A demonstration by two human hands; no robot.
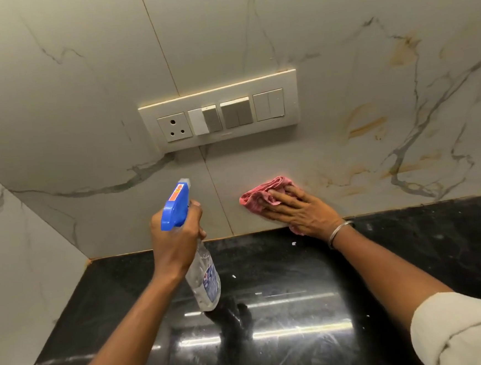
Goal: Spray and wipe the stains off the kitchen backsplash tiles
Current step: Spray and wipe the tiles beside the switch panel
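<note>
Open room over countertop [283, 265] between arms, switch panel [219, 112] jutting from backsplash tiles [251, 37], side wall [24, 271] closing left.

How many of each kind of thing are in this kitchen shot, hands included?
Spray bottle: 1
Pink cloth: 1
Switch panel: 1
Hands: 2 (left hand, right hand)
Total: 5

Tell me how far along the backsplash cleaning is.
Done: nothing certain, though the tiles left of the pink cloth show no orange marks. In hand: the right hand presses the cloth flat against the wall, and the left hand grips the spray bottle. Left: orange stains streak the tiles to the cloth's right, both low and higher up.
</note>
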